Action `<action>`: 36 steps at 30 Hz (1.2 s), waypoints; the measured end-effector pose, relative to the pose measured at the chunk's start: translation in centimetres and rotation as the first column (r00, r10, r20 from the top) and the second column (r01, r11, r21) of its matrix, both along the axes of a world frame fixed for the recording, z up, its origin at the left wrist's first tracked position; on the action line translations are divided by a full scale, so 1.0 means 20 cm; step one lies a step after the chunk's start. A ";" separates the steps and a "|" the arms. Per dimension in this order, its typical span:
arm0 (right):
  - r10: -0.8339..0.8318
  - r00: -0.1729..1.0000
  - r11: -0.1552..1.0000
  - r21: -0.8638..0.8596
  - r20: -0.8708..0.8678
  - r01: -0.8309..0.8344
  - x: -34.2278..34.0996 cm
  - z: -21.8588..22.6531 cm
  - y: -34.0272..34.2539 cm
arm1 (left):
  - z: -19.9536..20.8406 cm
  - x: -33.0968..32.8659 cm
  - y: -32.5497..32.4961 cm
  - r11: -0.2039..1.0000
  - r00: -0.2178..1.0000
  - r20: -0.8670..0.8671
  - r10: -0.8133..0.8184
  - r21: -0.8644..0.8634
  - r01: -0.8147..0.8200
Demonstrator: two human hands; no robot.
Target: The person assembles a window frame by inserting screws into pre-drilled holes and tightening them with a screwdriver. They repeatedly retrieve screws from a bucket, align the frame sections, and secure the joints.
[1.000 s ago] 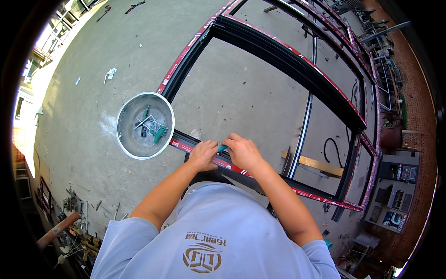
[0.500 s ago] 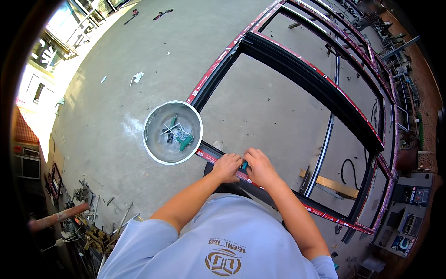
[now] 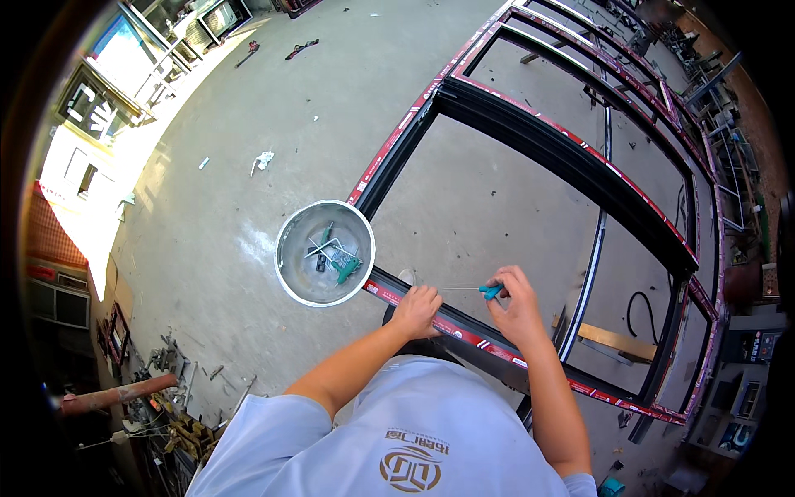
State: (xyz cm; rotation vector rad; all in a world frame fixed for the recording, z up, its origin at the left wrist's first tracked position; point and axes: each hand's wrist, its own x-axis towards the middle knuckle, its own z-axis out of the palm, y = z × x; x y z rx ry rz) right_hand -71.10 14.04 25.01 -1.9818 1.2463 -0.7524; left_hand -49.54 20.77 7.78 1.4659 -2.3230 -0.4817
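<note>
My right hand (image 3: 515,308) is closed on the teal handle of a driver (image 3: 492,291). Its long thin metal shaft points left over the opening of a dark window frame (image 3: 472,330) with red protective film. My left hand (image 3: 416,313) rests on the frame's near rail, its fingers curled over the edge; whether something small lies under them is hidden. Left of that hand, a round metal bowl (image 3: 286,282) sits at the frame's corner. Inside it are a green-handled tool (image 3: 346,270), bent metal rods, a black piece and small loose metal parts.
The frame stretches far to the right with several cross rails. A wooden block (image 3: 617,340) and a black hose (image 3: 633,311) lie within its outline. Scrap metal (image 3: 178,406) and a rusty pipe (image 3: 120,395) are at the lower left. White scraps (image 3: 262,161) dot the concrete floor.
My right hand has lifted off the near rail and moved right with the driver, whose shaft now shows. My left hand stays on the rail. The whole view has shifted slightly.
</note>
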 end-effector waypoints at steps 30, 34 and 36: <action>-0.658 0.664 0.746 0.423 0.355 0.514 -0.01 -0.10 0.51 | 0.22 1.14 -0.04 0.822 0.814 0.375 0.443 0.191 -0.536; -0.658 0.662 0.747 0.422 0.359 0.514 0.14 -0.12 0.46 | 0.23 1.15 -0.03 0.835 0.838 0.325 0.439 0.197 -0.514; -0.647 0.668 0.755 0.431 0.369 0.494 0.24 -0.08 0.40 | 0.25 1.16 -0.04 0.829 0.834 0.308 0.458 0.191 -0.526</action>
